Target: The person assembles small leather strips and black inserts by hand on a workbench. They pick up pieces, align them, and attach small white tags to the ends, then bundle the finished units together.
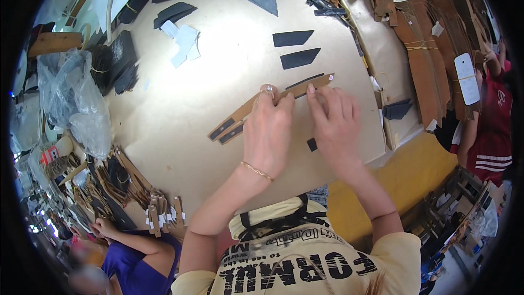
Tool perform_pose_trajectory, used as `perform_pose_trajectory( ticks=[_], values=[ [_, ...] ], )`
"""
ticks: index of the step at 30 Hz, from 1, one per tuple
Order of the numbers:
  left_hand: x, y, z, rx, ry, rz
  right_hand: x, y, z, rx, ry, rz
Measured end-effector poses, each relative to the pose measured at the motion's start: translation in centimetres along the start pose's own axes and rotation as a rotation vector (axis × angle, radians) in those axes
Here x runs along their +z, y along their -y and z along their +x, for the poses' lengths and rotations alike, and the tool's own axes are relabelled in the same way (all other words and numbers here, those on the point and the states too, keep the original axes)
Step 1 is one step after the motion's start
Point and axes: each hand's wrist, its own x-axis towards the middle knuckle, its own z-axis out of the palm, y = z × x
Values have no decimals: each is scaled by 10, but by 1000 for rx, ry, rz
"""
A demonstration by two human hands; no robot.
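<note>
Two brown leather-like strips lie slantwise on the table in front of me; the longer strip (238, 113) has a black patch near its lower left end. The shorter strip (231, 133), just below it, also bears a dark patch. My left hand (267, 131) is closed over the middle of the strips, its fingertips pressed on the long one. With thumb and forefinger, my right hand (335, 123) pinches the long strip's lower edge, near its upper right end. A thin black piece (305, 81) shows along its upper edge. A small black piece (312, 145) lies beside my right hand.
Two black slanted pieces (300, 58) and a grey one (258, 1) lie farther off on the table (180, 109). White pieces (185, 41) are at the left. Banded brown strips (420, 60) hang at the right. A plastic bag (73, 95) and another person's arm (134, 242) are leftward.
</note>
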Motion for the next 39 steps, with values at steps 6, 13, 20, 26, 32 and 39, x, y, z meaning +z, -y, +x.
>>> perform_pose_trajectory(
  ticks=[6,13,20,26,32,39],
  values=[
    [-10,13,11,-13,-5,-209,-5,7,-3,-27,-11,82],
    [-20,11,12,-143,20,-416,-3,18,14,130,14,521],
    [-14,19,4,35,-162,-481,0,12,22,380,-41,724],
    [8,29,-9,305,-218,140,-7,2,30,536,88,935],
    [17,27,-15,333,-236,413,-4,-2,32,614,118,1013],
    [12,21,-11,351,-233,530,-4,-1,31,674,105,1047]
  ],
)
